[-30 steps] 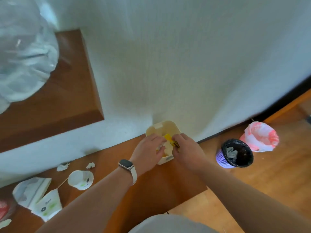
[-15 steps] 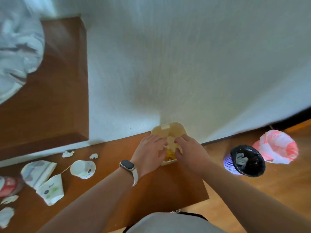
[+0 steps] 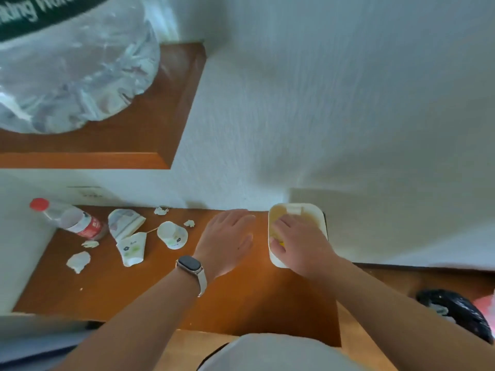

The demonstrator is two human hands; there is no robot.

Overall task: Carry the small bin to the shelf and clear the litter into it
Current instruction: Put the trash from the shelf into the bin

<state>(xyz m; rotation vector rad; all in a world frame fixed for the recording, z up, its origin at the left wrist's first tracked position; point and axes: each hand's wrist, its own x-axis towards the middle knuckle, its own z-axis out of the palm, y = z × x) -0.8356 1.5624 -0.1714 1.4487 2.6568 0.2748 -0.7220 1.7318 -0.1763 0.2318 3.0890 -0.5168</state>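
Note:
The small cream bin [image 3: 310, 210] stands on the brown wooden shelf [image 3: 241, 298] against the white wall. My right hand [image 3: 300, 242] reaches into it with fingers stretched down onto a yellow wrapper [image 3: 281, 243] inside. My left hand [image 3: 227, 242], with a watch on the wrist, hovers flat and open just left of the bin, holding nothing. Litter lies further left: a tipped white paper cup [image 3: 172, 234], a flattened cup [image 3: 132, 249], a folded paper [image 3: 124, 222] and torn paper scraps [image 3: 78, 261].
A clear plastic bottle with a red cap [image 3: 72, 219] lies at the shelf's far left. A big water jug [image 3: 72, 65] sits on an upper shelf [image 3: 150, 129]. On the floor at the right stands a black-lined basket [image 3: 455, 311].
My left hand has left the bin and moved to its left, fingers spread. The yellow wrapper went down into the bin under my right hand. The view has swung left, showing the bottle.

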